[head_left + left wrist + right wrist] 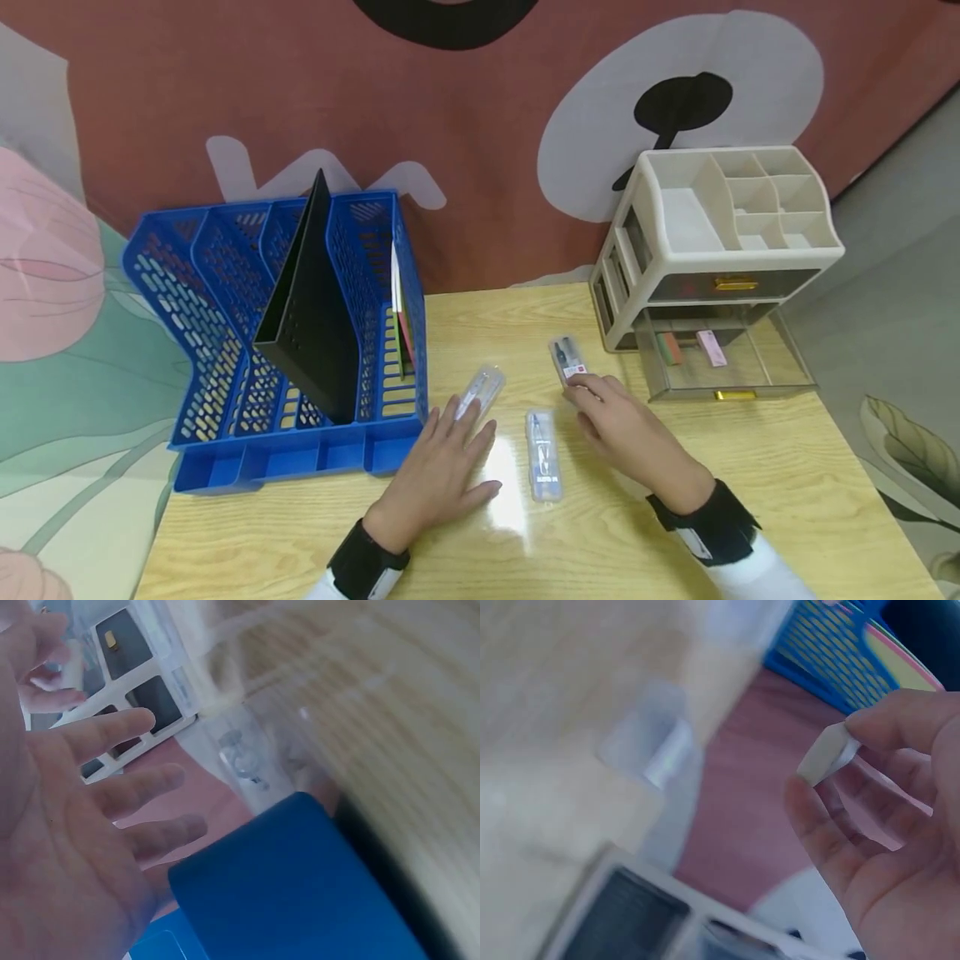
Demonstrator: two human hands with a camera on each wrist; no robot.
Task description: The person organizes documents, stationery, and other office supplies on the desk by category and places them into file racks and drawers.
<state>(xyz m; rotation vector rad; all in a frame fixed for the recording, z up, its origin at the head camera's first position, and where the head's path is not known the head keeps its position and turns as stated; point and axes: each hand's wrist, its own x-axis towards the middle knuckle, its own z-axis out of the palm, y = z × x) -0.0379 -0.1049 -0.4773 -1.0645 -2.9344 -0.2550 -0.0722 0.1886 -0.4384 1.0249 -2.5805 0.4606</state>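
My left hand [438, 475] lies with fingers spread beside the blue rack, its fingertips overlapping a clear plastic case [487, 385]. In the left wrist view the palm [67, 832] faces the camera and nothing is in the fingers. My right hand [633, 437] pinches a small white eraser [826, 755] between thumb and finger. From the head view, those fingertips are at the near end of a second clear case [561, 348] with dark items inside. A third clear case [543, 458] lies between the hands, holding slim items.
At left stands a blue rack [300, 443] with a black folder [322, 333] and thin booklets [401, 317]. A white organizer [660, 267] stands at right, its clear lower drawer [731, 390] pulled out. Inside are a pink eraser [711, 347] and an orange-green eraser [670, 348].
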